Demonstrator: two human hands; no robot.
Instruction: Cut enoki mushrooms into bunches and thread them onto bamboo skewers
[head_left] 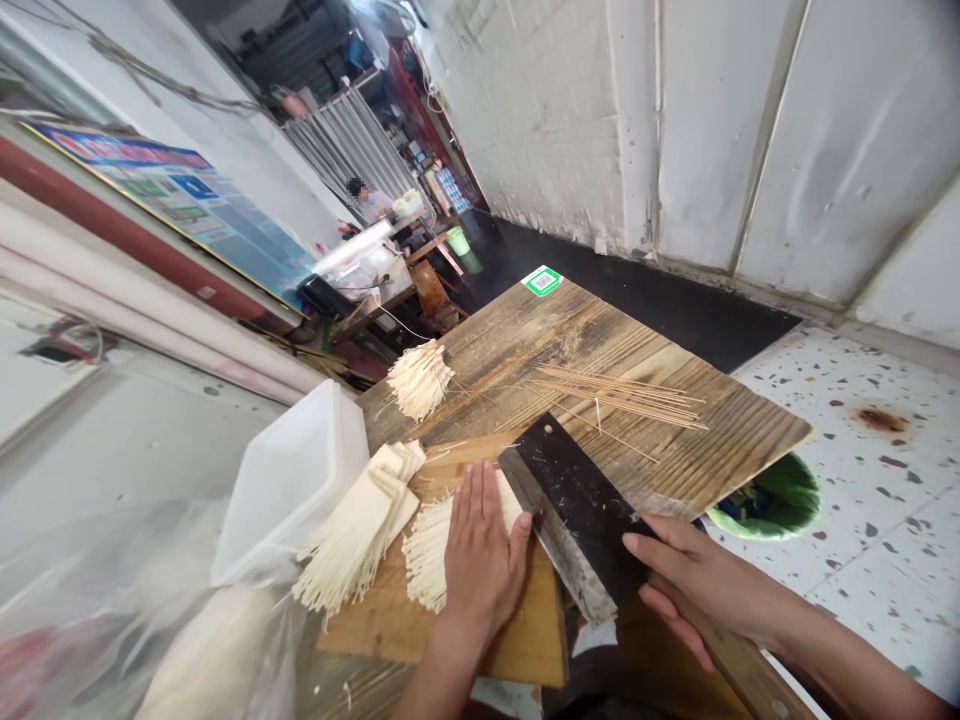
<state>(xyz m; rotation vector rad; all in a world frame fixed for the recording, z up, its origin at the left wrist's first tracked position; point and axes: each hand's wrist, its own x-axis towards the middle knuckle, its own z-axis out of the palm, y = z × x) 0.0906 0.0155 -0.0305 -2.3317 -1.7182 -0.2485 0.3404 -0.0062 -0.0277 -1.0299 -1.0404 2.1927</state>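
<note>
Clear plastic bag (75,580): at 8 to 9 o'clock from the left hand (481,550), with something pale inside.

White plastic tub (274,490): at 9 to 10 o'clock.

Folded fringed sheets (360,535): at 9 o'clock, lying partly on the wooden cutting board (521,635); folds at 1 o'clock, loose strips at 7.

Fringed bundle (420,380): at 11 o'clock, on the wooden table (525,335).

Fringed stack (429,555): on the board, under the left palm. Probably light, soft, limp and perhaps slightly slippery; strips likely to tear. Best held flat, or lifted by the uncut part away from the fringe.

Left hand: fingers straight and together, pressed flat; thumb apart, just beside the blade.

Cleaver (577,510): at 3 o'clock; broad, stiff, probably heavy towards the blade. Best held where blade meets handle. Contact with board: cannot tell.

Thin skewers (622,395): at 2 o'clock, loose on the table.

Right hand (686,570): at 3 o'clock, fingers clamped around the cleaver's handle end.

Green-lined bin (795,500): beyond, at 3 o'clock.
</note>
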